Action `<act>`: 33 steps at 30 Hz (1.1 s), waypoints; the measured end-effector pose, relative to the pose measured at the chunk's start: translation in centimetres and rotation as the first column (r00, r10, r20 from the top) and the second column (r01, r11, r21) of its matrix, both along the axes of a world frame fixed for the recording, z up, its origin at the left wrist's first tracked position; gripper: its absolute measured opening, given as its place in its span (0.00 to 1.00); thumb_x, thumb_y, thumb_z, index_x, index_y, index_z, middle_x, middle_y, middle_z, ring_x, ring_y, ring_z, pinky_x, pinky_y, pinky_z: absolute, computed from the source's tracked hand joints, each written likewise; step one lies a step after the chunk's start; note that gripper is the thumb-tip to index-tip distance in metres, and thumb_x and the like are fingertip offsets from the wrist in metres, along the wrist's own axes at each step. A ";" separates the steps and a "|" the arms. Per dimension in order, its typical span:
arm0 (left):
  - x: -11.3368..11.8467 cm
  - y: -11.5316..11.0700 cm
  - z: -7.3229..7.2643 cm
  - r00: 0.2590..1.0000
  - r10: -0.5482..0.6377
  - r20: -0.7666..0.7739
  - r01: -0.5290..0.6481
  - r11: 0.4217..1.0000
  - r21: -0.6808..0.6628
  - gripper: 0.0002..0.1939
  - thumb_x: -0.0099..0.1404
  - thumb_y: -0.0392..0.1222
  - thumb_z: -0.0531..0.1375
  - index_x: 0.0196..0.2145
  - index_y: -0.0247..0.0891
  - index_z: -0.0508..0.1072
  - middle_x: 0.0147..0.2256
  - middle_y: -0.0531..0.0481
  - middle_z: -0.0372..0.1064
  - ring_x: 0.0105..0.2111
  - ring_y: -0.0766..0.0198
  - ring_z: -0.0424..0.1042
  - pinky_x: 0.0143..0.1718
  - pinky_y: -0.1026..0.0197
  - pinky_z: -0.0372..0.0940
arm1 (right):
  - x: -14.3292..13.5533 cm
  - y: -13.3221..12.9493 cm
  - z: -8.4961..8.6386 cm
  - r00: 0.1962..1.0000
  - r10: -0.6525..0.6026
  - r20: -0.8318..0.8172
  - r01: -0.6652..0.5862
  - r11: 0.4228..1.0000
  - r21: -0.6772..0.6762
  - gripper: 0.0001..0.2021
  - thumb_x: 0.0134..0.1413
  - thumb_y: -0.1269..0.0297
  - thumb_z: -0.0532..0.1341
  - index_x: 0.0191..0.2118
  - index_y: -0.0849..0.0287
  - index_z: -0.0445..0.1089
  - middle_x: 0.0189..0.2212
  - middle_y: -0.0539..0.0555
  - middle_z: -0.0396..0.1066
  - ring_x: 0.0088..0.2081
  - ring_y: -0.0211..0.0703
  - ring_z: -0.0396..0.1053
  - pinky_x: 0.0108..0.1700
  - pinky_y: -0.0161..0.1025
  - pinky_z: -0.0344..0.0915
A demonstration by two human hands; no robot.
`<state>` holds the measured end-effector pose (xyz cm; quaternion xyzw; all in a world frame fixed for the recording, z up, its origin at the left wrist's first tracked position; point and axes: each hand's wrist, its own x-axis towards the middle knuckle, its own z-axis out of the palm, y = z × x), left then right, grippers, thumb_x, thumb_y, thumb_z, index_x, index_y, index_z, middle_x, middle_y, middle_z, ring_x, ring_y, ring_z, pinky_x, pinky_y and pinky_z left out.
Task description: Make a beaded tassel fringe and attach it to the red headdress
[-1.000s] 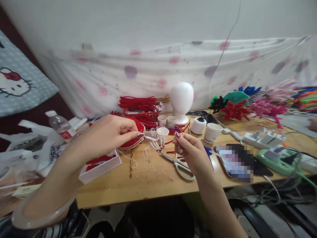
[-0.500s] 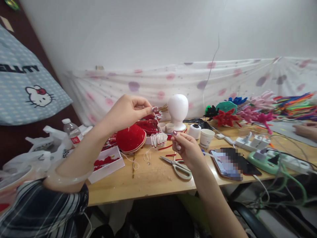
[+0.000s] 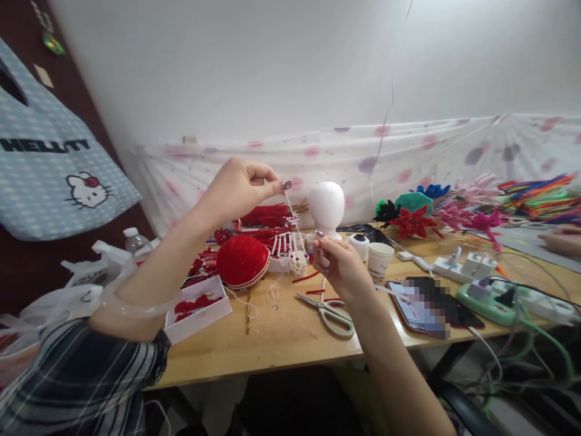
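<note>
Between the fingertips of my left hand (image 3: 247, 186), raised above the table, a thin white thread (image 3: 289, 204) is pinched. It runs taut down toward my lower right hand (image 3: 341, 265). A white beaded fringe (image 3: 284, 245) with small red beads at its ends hangs beside my right fingertips. Those fingers are closed in a pinch, seemingly on its edge; the exact grip is too small to make out. Below and left is a red velvet dome (image 3: 241, 259) with a beaded rim. Scissors (image 3: 336, 321) lie under my right hand.
A white box (image 3: 200, 327) holds red pieces. A white foam head (image 3: 325, 203), a paper cup (image 3: 380, 257) and a thread spool (image 3: 359, 247) stand behind. Phones (image 3: 415, 306), power strips (image 3: 494, 303) and fuzzy flowers (image 3: 413, 221) lie right. Another person's hand (image 3: 563, 241) rests far right.
My left hand has risen slightly, drawing the thread longer. The beaded fringe now hangs more spread out. The whole view has shifted a little, with table things lower.
</note>
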<state>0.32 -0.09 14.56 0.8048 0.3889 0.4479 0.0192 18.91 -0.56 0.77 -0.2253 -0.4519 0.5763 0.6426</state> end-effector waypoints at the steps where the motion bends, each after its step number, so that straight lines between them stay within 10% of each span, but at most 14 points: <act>1: 0.0 0.2 0.0 1.000 -0.009 0.009 0.009 1.000 0.008 0.14 0.58 0.51 0.65 0.26 0.37 0.78 0.22 0.54 0.70 0.25 0.67 0.64 0.29 0.63 0.55 | 0.0 0.1 0.1 1.000 0.005 -0.003 -0.005 1.000 0.001 0.12 0.40 0.59 0.71 0.22 0.61 0.70 0.20 0.46 0.62 0.19 0.27 0.50 0.20 0.32 0.44; 10: -0.1 0.6 -1.2 0.992 -0.091 0.092 0.109 0.972 -0.207 0.11 0.67 0.42 0.56 0.28 0.38 0.70 0.27 0.51 0.76 0.20 0.71 0.63 0.27 0.64 0.58 | -0.5 0.4 1.1 0.998 0.053 -0.031 -0.053 0.999 -0.002 0.10 0.42 0.62 0.69 0.21 0.61 0.69 0.17 0.44 0.56 0.19 0.29 0.46 0.20 0.33 0.43; 33: -0.1 2.3 -12.1 0.955 -0.121 0.269 0.210 0.920 -0.330 0.07 0.60 0.44 0.63 0.30 0.39 0.79 0.33 0.49 0.75 0.31 0.63 0.70 0.30 0.62 0.63 | -1.7 1.8 -1.9 0.996 -0.005 -0.085 -0.006 0.992 -0.123 0.10 0.40 0.61 0.69 0.21 0.61 0.71 0.18 0.45 0.60 0.19 0.29 0.47 0.19 0.31 0.48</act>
